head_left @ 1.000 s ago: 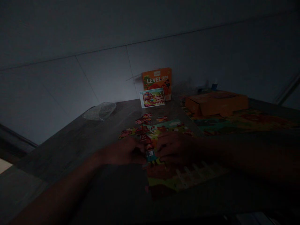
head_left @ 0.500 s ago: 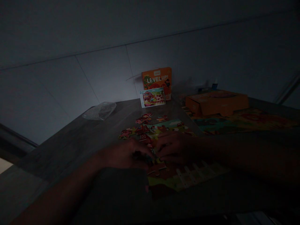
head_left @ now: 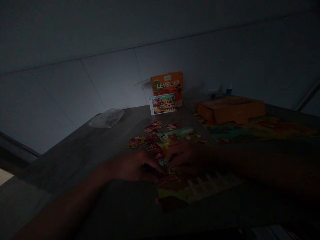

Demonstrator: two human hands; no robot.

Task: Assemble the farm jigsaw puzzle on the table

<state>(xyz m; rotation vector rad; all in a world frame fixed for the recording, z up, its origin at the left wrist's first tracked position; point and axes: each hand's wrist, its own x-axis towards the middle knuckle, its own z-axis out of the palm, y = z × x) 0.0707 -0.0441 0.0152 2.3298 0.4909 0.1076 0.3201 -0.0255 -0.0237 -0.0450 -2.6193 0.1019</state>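
Observation:
The scene is very dark. A partly joined farm jigsaw puzzle [head_left: 195, 190] lies on a grey table [head_left: 82, 150]. My left hand [head_left: 132, 165] rests at the puzzle's left edge, its fingers stretched onto a small piece [head_left: 163, 163]. Facing it, my right hand [head_left: 186, 156] lies on the puzzle, fingers bent down onto the same spot. Loose pieces [head_left: 152, 128] are scattered just beyond both hands. Whether either hand grips the piece is too dim to tell.
An orange "LEVEL UP!" box [head_left: 167, 85] stands at the wall with a picture card [head_left: 162, 104] leaning on it. A flat orange box [head_left: 231, 109] lies on a second finished puzzle [head_left: 262, 130] at right. A crumpled clear plastic bag [head_left: 106, 118] sits at left.
My left hand has slid right onto the puzzle's edge, covering the piece that showed between the hands a second ago. My right hand has barely moved.

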